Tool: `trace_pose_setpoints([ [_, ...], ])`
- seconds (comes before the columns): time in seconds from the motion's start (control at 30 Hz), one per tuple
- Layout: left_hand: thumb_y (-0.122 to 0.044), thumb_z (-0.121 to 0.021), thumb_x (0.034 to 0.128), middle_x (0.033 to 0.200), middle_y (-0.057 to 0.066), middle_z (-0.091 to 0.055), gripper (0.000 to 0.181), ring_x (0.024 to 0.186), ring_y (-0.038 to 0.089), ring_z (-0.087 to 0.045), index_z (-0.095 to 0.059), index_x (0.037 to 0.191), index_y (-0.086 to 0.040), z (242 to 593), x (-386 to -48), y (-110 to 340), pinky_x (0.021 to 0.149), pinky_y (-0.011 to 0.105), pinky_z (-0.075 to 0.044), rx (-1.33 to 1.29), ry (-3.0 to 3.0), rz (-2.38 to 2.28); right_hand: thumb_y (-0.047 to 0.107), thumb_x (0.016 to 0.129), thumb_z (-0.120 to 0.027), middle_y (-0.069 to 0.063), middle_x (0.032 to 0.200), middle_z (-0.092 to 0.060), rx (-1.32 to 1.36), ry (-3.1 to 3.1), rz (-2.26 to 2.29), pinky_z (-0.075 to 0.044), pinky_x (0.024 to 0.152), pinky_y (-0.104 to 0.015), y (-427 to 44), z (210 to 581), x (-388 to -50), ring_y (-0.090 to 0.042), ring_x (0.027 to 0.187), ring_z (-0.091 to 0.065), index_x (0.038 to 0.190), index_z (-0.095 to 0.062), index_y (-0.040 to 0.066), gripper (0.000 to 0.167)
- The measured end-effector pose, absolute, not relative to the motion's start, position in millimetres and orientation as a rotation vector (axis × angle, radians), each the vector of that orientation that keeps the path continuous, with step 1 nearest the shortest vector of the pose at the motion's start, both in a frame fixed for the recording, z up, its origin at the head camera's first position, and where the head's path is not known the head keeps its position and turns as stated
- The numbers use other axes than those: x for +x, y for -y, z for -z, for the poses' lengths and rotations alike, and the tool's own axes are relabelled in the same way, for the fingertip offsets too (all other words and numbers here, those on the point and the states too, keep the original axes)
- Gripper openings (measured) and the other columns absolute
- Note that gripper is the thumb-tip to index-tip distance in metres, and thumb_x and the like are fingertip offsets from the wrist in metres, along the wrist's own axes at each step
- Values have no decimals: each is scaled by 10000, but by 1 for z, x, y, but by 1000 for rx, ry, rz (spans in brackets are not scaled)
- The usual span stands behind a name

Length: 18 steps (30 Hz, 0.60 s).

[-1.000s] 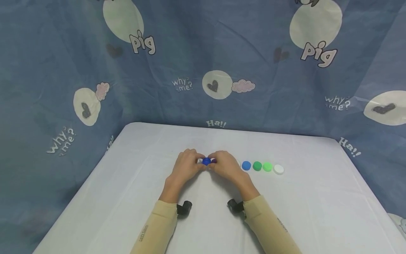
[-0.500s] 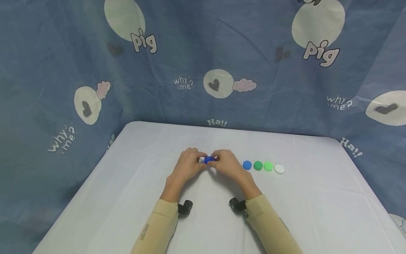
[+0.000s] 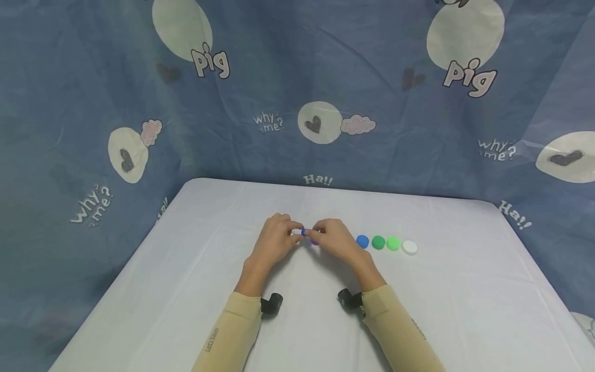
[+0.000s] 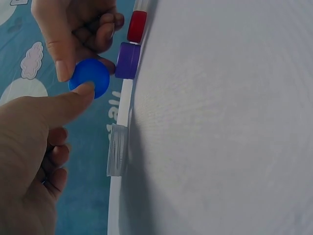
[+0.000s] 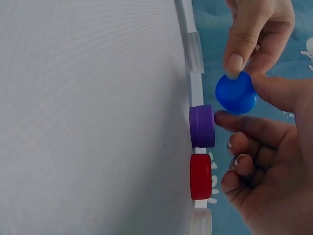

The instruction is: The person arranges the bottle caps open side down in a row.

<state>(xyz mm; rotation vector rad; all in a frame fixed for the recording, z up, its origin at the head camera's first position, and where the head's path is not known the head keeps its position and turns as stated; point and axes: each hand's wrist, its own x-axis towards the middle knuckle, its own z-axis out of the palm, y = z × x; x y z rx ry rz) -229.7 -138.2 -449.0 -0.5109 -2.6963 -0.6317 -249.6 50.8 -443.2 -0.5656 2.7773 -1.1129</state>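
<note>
A round blue bottle cap is raised off the table between both hands, its flat face turned toward the wrist cameras. My left hand pinches it with thumb and index finger. From the other side, my right hand has its thumb and index finger at the cap's rim, also pinching it. Just below the right fingers stands a purple cap, with a red cap beside it. A clear ridged cap sits under my left hand. In the head view the hands hide most of these.
To the right of my right hand, the row continues with a blue cap, a dark green cap, a light green cap and a white cap. They lie on a white-covered table before a blue printed curtain.
The blue cap has been lifted slightly and tilted up from lying face-up between the fingers. My right hand has shifted a little, and the purple cap shows beneath its fingers.
</note>
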Motion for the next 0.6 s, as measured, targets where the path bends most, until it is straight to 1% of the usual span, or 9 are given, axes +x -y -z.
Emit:
trace_pose_setpoints([
  [0.07,-232,-815,817,683,-53,-513,213,690,125,-406,-795,1024,-186,449,-229,139,655,274,-348,-511,2695,643,409,938,-645,27,794,-704,-603,-2798,1089,-452,600,-287,-51,443,-250,-136,671,-564,894,-777,133,309],
  [0.17,-242,-809,823,683,-48,-516,217,691,131,-412,-793,1029,-177,448,-228,140,654,277,-356,-498,2693,666,375,922,-676,37,759,-649,-668,-2849,1030,-426,583,-284,-51,442,-250,-130,643,-525,937,-784,135,264],
  [0.37,-316,-785,841,694,-48,-529,238,710,137,-427,-789,1036,-181,447,-229,142,659,277,-359,-459,2713,707,287,909,-699,22,658,-529,-814,-3011,857,-378,609,-288,-52,439,-250,-138,646,-457,1022,-785,145,202],
  [0.5,-326,-775,851,696,-42,-534,242,714,147,-433,-787,1042,-178,446,-228,143,658,284,-359,-454,2722,747,248,913,-705,29,673,-514,-833,-3042,885,-376,611,-282,-52,440,-249,-132,661,-448,1080,-773,149,206],
  [0.6,-327,-775,850,697,-40,-532,249,713,146,-430,-786,1050,-178,446,-228,143,658,284,-358,-444,2730,762,232,914,-711,24,681,-513,-836,-3021,955,-372,608,-281,-53,440,-249,-130,661,-443,1079,-774,144,198],
])
